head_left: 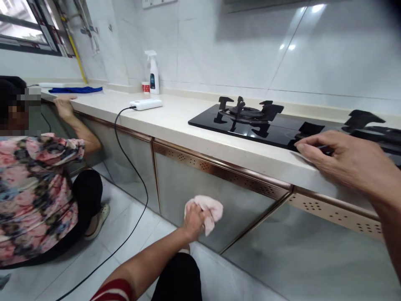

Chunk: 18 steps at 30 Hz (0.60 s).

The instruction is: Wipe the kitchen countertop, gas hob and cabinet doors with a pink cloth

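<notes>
A pink cloth (pixel 213 205) is bunched in my left hand (pixel 194 221), whose fingers are closed around it. The cloth lies against a grey-green cabinet door (pixel 175 179) below the counter. My right hand (pixel 341 156) rests at the counter's front edge, beside the black glass gas hob (pixel 200 118). Its thumb and forefinger come together at the tips, with nothing seen between them; the other fingers are hidden.
On the left a person in a floral shirt (pixel 34 192) crouches, one hand on the counter (pixel 178 109). A black cable (pixel 133 156) hangs from a white power bank (pixel 146 104) to the floor. Farther back are a spray bottle (pixel 154 77), a red-and-white cup (pixel 145 87) and a blue cloth (pixel 77 90).
</notes>
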Each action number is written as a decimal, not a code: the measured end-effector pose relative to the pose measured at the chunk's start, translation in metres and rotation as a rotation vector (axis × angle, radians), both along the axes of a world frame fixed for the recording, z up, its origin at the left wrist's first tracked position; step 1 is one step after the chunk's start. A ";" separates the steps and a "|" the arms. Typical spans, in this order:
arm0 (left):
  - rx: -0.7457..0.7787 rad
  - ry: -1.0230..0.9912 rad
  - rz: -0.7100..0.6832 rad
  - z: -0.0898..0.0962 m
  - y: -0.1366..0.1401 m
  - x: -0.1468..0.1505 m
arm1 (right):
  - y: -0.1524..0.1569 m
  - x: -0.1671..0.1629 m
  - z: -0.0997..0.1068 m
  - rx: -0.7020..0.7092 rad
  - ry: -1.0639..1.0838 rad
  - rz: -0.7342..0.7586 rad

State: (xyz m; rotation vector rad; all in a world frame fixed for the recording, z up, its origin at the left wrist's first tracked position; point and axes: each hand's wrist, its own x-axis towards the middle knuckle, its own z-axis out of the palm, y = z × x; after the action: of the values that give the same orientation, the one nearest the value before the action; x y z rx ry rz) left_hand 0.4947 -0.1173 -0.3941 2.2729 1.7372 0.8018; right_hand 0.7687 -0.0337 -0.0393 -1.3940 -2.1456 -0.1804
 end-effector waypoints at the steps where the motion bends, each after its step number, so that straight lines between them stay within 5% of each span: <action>1: -0.020 0.036 -0.056 -0.010 -0.004 -0.001 | 0.000 0.000 0.000 -0.002 -0.001 -0.008; 5: -0.034 0.130 -0.188 -0.036 -0.013 -0.004 | 0.003 0.001 -0.001 -0.012 0.006 -0.016; 10: 0.085 0.059 -0.005 -0.034 -0.013 -0.005 | 0.005 0.003 -0.001 -0.023 0.018 -0.014; 13: 0.199 -0.034 0.183 -0.002 -0.009 -0.021 | 0.006 0.004 -0.001 -0.032 0.012 -0.013; 18: 0.434 -0.195 0.522 0.087 0.018 -0.073 | 0.004 0.002 -0.001 -0.027 0.005 0.003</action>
State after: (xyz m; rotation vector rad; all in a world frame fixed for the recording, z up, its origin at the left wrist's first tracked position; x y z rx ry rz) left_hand 0.4216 -0.0993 -0.3069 1.8701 2.2634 1.5750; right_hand 0.7705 -0.0293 -0.0405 -1.4051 -2.1533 -0.1465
